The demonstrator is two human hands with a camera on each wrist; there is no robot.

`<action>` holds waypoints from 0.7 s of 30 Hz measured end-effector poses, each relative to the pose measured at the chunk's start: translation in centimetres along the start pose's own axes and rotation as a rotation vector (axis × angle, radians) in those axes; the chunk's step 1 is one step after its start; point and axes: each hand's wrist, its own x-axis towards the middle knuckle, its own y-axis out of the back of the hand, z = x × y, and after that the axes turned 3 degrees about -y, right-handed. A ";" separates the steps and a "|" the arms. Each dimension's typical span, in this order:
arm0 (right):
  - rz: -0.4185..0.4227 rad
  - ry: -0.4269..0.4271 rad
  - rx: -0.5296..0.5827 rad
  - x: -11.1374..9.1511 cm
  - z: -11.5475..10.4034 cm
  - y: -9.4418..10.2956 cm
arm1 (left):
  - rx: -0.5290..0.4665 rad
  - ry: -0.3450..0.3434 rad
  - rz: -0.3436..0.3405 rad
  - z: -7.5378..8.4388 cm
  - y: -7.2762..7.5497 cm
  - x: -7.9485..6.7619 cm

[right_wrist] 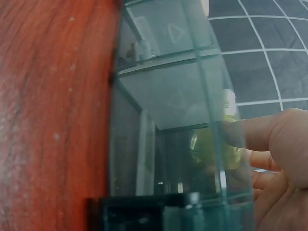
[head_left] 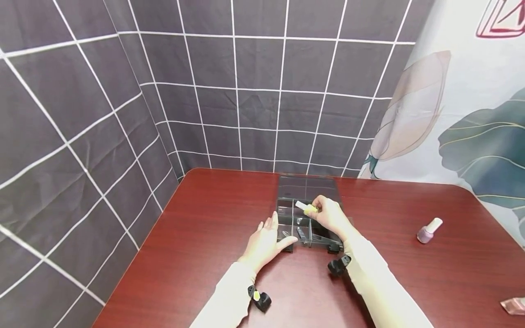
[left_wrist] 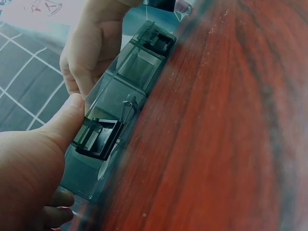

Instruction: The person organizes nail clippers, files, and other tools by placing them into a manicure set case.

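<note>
A clear dark-tinted divided box lies on the table with its lid swung back. My left hand rests at its front left corner, thumb over the front rim, fingers extended along the side. Above the right compartments, my right hand pinches a yellow nail polish bottle whose white cap points left. In the right wrist view that bottle shows behind the clear wall. A small metal nail clipper lies in a front compartment. Black latches line the box's front.
Right of the box, a purple nail polish bottle with a white cap lies tilted on the red-brown table. A pinkish object is cut off at the right edge. Grey gridded cloth hangs behind and to the left.
</note>
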 end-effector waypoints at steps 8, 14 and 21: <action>0.005 0.076 0.081 -0.2 0.5 0.0 | -0.006 -0.002 0.007 0.1 -0.1 0.0; -0.021 0.023 0.082 -0.5 0.5 0.3 | -0.014 0.006 -0.007 0.2 -0.1 0.0; 0.002 -0.033 0.045 -0.9 0.2 1.1 | -0.035 0.010 -0.010 0.0 -0.1 0.0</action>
